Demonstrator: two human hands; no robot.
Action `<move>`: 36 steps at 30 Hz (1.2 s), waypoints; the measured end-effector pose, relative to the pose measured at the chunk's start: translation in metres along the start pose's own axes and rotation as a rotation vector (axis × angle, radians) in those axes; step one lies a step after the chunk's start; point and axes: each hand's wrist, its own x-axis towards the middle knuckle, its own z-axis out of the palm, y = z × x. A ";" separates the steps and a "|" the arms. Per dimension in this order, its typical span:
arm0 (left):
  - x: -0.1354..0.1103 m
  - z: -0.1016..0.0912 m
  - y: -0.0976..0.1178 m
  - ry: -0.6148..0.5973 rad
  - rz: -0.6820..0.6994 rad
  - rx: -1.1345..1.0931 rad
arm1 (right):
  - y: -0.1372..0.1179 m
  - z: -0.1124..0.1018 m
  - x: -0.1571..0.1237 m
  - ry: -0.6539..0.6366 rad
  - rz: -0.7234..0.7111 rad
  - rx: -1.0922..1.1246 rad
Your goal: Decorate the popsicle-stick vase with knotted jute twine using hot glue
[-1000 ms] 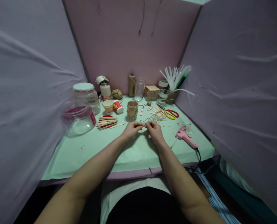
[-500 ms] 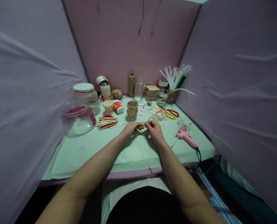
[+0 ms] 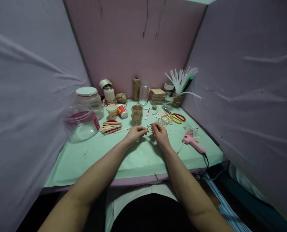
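My left hand (image 3: 136,132) and my right hand (image 3: 159,132) face each other over the middle of the table, fingertips pinched. Between them runs a small loop of brown twine (image 3: 149,128), held at its ends by both hands. Just beyond my left hand stands a twine-trimmed brown cup (image 3: 137,115). A loose tangle of twine (image 3: 164,120) lies past my right hand, on and beside some thin wooden sticks. To the left of my left hand lies a pile of flat wooden craft sticks (image 3: 111,126) on something red.
Right of my arms lie a pink glue gun (image 3: 193,142) with its cord and yellow-and-red scissors (image 3: 177,118). A clear tub (image 3: 82,124) and a lidded jar (image 3: 90,98) stand left. Paper cups (image 3: 112,111), a twine ball (image 3: 121,97) and a glass jar (image 3: 144,94) are farther back.
My hands have drawn slightly apart, and the twine loop shows more openly between the fingertips. Objects on the table have stayed in place.
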 end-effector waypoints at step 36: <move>-0.002 -0.001 0.004 -0.116 0.061 0.014 | 0.011 -0.012 0.003 0.260 -0.080 -0.465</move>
